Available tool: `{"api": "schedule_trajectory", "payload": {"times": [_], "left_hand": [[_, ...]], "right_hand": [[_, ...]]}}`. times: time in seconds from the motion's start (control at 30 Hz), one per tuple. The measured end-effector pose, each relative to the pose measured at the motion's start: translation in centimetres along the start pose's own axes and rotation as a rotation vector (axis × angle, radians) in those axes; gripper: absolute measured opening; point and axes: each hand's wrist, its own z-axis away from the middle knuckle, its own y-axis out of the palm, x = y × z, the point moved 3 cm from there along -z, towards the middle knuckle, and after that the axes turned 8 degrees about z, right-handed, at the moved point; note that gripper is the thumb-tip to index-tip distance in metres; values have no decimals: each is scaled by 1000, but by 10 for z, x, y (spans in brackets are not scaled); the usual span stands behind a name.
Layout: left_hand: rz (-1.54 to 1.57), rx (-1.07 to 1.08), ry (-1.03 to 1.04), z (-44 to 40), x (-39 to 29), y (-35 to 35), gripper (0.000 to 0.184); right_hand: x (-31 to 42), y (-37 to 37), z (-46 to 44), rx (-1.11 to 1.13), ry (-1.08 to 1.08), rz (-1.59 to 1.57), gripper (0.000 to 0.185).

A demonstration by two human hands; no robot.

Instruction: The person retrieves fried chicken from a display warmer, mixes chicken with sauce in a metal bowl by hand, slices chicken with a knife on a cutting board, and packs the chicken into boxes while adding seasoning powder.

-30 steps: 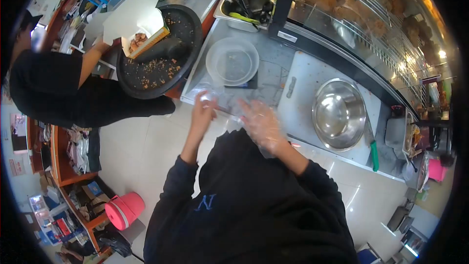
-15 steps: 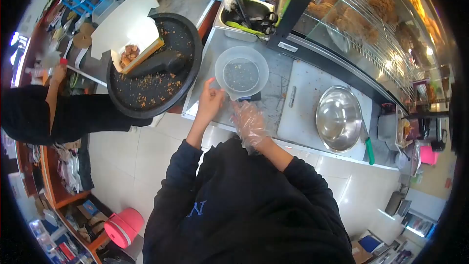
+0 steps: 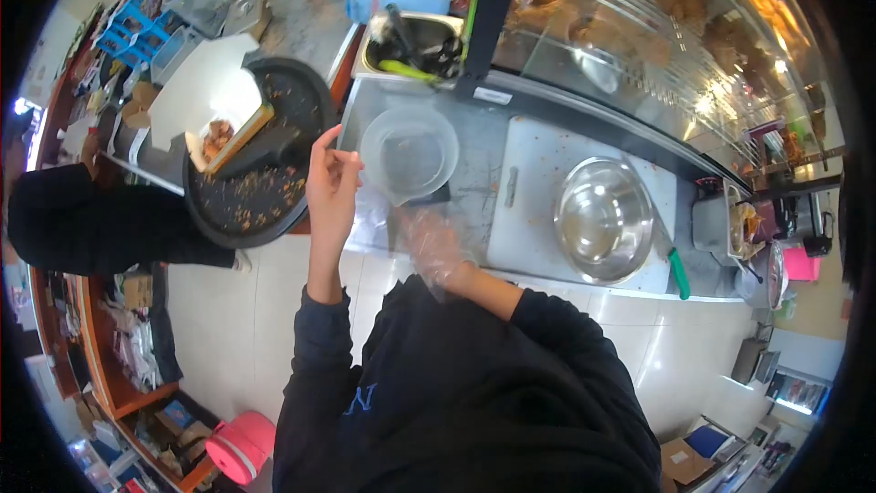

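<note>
Head view, and here's the bare left hand (image 3: 332, 187) up with fingers parted and nothing in it, well apart from the blurred right hand (image 3: 432, 242), its grip impossible to tell, wearing a clear, crinkled plastic glove (image 3: 443, 261). Just beyond sits a round, translucent plastic bowl (image 3: 409, 155) on the grey worktop (image 3: 474, 155)! Lettering: a blue "N" (image 3: 361, 400) on black clothing (image 3: 493, 393), while the white rectangular label (image 3: 493, 95) on the display cabinet's dark frame (image 3: 584, 113) is too small to read.

The bowl (image 3: 374, 153) is translucent white, the knife handle (image 3: 678, 275) green.
</note>
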Motion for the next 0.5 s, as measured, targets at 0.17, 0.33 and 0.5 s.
{"api": "schedule_trajectory", "payload": {"times": [0.17,0.33,0.5], "left_hand": [[71,136,266,-28,-70,85,38],[-146,48,641,-62,-121,191,49],[-226,-187,656,-77,-116,234,64]], "right_hand": [[-80,-157,32,203,-194,-212,41],[-213,-347,32,-1098,320,35,27],[-336,-405,81,-1496,671,505,26]]}}
